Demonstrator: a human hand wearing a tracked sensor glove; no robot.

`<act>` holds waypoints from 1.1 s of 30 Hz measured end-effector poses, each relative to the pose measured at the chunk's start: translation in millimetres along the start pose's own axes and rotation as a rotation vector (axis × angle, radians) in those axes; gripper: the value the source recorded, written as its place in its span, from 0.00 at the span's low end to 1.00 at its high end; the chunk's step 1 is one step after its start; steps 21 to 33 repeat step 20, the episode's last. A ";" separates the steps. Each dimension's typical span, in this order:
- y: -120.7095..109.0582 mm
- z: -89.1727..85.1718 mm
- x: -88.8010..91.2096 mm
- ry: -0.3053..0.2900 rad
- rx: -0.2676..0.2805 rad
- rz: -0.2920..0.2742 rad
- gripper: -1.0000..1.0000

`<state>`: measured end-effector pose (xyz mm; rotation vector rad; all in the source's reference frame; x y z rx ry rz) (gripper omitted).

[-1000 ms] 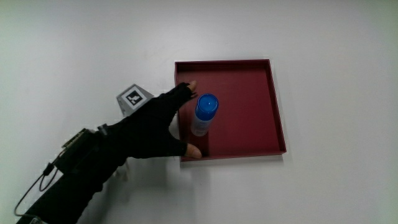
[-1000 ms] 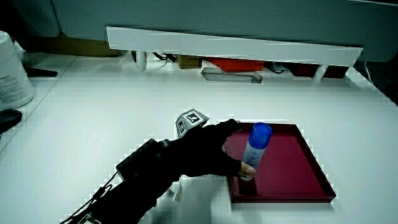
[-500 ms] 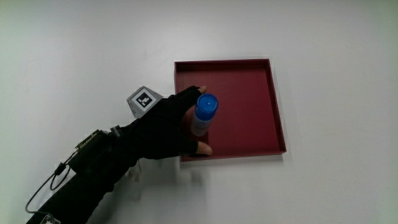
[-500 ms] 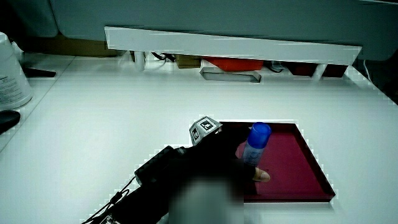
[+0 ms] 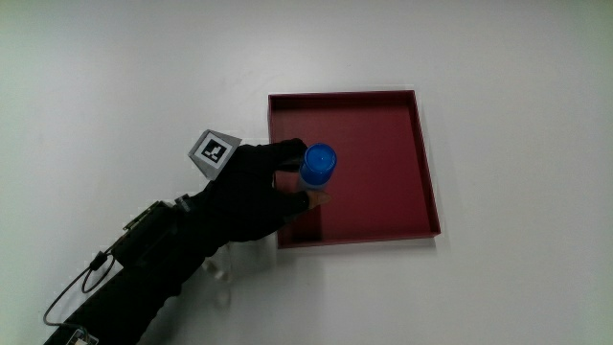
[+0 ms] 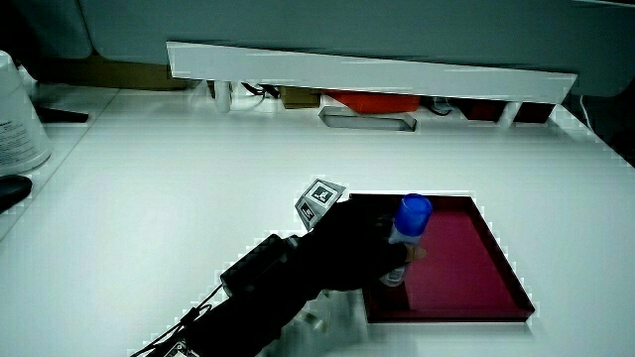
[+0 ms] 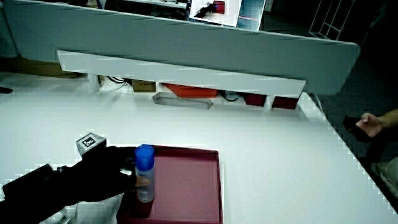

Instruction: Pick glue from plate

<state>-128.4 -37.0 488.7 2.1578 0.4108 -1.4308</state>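
Observation:
A glue stick (image 5: 316,165) (image 6: 406,233) (image 7: 145,172) with a blue cap and pale body stands upright in the dark red square plate (image 5: 378,182) (image 6: 466,268) (image 7: 186,186). The black-gloved hand (image 5: 251,192) (image 6: 347,256) (image 7: 102,174) reaches over the plate's edge and its fingers wrap around the glue stick's body. The patterned cube (image 5: 212,150) (image 6: 321,195) (image 7: 91,141) sits on the back of the hand. The forearm runs from the hand toward the person.
A low white partition (image 6: 367,69) (image 7: 180,73) with shelf items under it runs along the table's edge farthest from the person. A white container (image 6: 20,119) stands at the table's edge. A black cable (image 5: 81,287) trails from the forearm.
The hand has slid closer to the glue stick and its fingers have curled around the stick's body. The stick stays upright in the plate.

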 end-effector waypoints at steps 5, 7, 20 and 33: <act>-1.5 -0.7 -1.0 0.008 0.019 -0.014 1.00; -3.0 -1.5 -2.0 0.013 0.027 0.005 1.00; -11.0 24.3 23.2 -0.190 0.043 -0.059 1.00; -11.0 24.3 23.2 -0.190 0.043 -0.059 1.00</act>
